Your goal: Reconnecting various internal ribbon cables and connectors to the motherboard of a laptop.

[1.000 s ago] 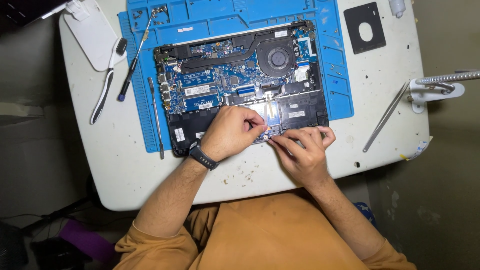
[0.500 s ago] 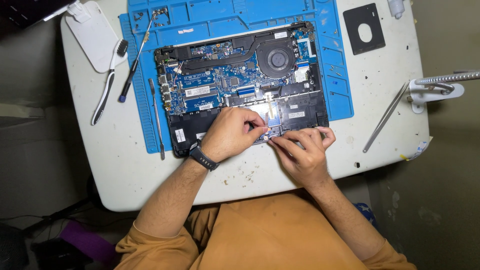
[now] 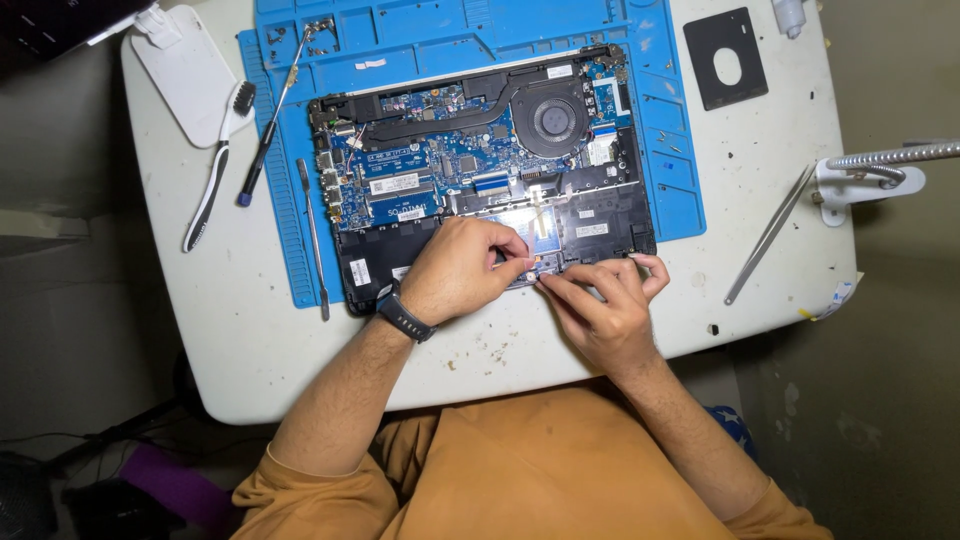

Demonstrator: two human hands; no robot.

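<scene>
On the blue mat (image 3: 672,190) atop the white desk (image 3: 250,330), an opened laptop (image 3: 480,170) lies under 2 hands, left hand (image 3: 455,272) and right hand (image 3: 600,305), their fingers (image 3: 520,265) pinching a small part at its near edge.

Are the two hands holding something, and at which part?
Cannot be told: both the left hand and right hand pinch at the front edge of the opened laptop, but the fingers hide whatever small part is there.

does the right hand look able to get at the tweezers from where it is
Probably yes. The tweezers lie on bare table to the right of the right hand, with nothing between them, though its fingertips are busy at the laptop edge.
</scene>
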